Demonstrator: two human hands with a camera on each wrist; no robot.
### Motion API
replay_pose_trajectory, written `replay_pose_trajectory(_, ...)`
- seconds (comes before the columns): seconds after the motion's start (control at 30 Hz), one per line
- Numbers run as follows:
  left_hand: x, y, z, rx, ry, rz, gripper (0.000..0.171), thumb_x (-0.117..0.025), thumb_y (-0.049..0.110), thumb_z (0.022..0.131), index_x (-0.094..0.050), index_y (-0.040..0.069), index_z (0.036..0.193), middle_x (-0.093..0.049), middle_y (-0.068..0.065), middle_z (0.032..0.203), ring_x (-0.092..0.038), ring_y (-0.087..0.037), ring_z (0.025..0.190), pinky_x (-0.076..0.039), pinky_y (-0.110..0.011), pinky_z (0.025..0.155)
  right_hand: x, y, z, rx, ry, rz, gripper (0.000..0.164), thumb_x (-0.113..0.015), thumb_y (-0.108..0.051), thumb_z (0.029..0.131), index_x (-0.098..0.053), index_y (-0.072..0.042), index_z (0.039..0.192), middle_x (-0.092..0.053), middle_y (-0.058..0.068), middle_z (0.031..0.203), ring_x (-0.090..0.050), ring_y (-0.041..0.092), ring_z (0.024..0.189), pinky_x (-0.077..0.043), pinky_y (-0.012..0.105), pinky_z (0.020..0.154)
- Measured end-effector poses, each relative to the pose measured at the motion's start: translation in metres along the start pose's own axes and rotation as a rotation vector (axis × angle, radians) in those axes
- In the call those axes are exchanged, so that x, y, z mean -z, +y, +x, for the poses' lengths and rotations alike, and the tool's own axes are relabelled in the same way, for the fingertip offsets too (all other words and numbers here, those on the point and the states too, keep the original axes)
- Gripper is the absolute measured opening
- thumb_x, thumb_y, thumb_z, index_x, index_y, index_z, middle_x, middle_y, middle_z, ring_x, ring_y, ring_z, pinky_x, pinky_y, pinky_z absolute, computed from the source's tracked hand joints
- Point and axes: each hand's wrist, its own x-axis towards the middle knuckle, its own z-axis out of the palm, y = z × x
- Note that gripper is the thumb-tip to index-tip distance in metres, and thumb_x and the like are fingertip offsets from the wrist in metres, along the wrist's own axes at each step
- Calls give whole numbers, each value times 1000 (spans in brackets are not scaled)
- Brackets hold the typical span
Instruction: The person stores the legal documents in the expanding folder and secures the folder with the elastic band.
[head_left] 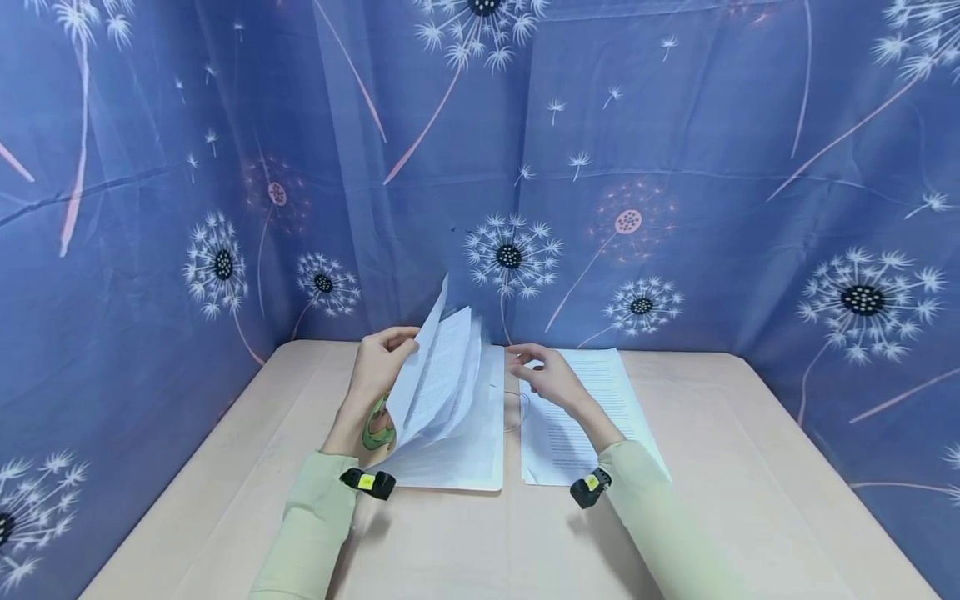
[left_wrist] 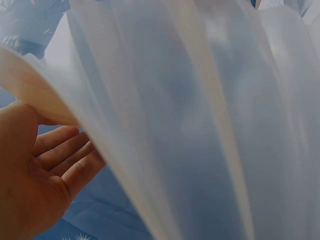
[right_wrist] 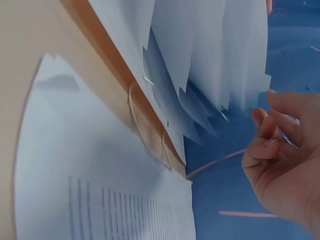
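Observation:
Left of the middle of the table, a stack of printed pages [head_left: 442,383] stands partly lifted and fanned over a pale backing board [head_left: 491,467]. My left hand [head_left: 381,360] holds the raised leaves at their left edge, its thumb hidden in the left wrist view. Below that hand shows a green and brown picture [head_left: 378,427]. My right hand [right_wrist: 287,155] is beside the fanned edges, fingers loosely bent and nothing gripped; whether a fingertip touches a page corner I cannot tell. A thin curved loop [right_wrist: 132,107] runs between the pages' edge and a loose printed sheet [head_left: 592,417].
The loose sheet lies flat under my right forearm on the beige table [head_left: 712,467]. Blue curtains with a dandelion print [head_left: 675,167] enclose the table at the back and both sides. A black wrist camera [head_left: 367,482] sits on the left sleeve, another [head_left: 590,487] on the right.

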Motion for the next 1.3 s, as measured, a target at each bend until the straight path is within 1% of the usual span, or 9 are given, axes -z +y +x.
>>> replay_pose_trajectory(0.07,1,0,0,-1,2,1,27,-62,22,94,-74,13,116,-76,-9,105,-68,-19,94,-51,-31,77,4,2,-1,-6,4,-7,42,-63,-19,97,-58,-7,137,-64,16,113,-50,16,62,-45,27,55)
replay_pose_trajectory(0.13,1,1,-1,-1,3,1,27,-62,22,94,-74,14,117,-75,-9,106,-65,-17,83,-48,-30,70,9,4,-3,-15,6,-17,42,-63,-20,98,-58,-8,137,-64,16,113,-51,17,62,-45,28,55)
replay_pose_trajectory(0.23,2,2,-2,0,0,3,27,-61,22,95,-74,14,117,-75,-8,106,-59,-14,75,-43,-28,64,15,7,-6,-31,10,-33,39,-62,-21,98,-59,-10,136,-64,15,113,-50,15,61,-45,27,55)
replay_pose_trajectory(0.33,2,3,-2,4,0,-4,27,-62,23,94,-74,14,117,-75,-9,106,-62,-15,78,-45,-27,66,21,10,-9,-44,12,-38,39,-62,-21,98,-59,-10,136,-63,14,112,-48,13,59,-43,27,54)
replay_pose_trajectory(0.37,2,3,-1,4,2,-5,27,-62,22,94,-74,14,117,-75,-10,106,-65,-16,85,-47,-28,69,24,11,-10,-47,15,-38,39,-62,-21,98,-59,-11,136,-63,14,112,-48,13,59,-43,27,54)
replay_pose_trajectory(0.47,1,3,-1,7,6,-9,28,-62,23,93,-74,13,118,-75,-10,105,-67,-19,93,-49,-29,73,30,15,-12,-45,19,-44,39,-62,-21,98,-59,-10,136,-63,15,113,-48,14,59,-43,27,53)
replay_pose_trajectory(0.73,1,2,-1,1,8,-5,29,-62,21,94,-73,11,119,-75,-12,108,-69,-22,97,-48,-26,70,46,27,-20,-72,27,-85,39,-60,-20,99,-58,-10,137,-64,17,118,-50,15,62,-45,27,56)
replay_pose_trajectory(1.07,0,3,-1,-2,13,-1,28,-62,21,94,-73,12,119,-75,-12,108,-69,-23,99,-51,-26,76,65,44,-28,-121,42,-87,41,-61,-24,99,-58,-10,137,-63,19,120,-47,11,58,-42,26,52)
replay_pose_trajectory(1.3,0,2,-1,11,11,-2,28,-62,22,94,-74,12,118,-76,-10,107,-69,-22,101,-52,-31,81,75,55,-35,-134,58,-102,40,-60,-22,99,-59,-8,136,-62,19,119,-47,10,58,-40,25,50)
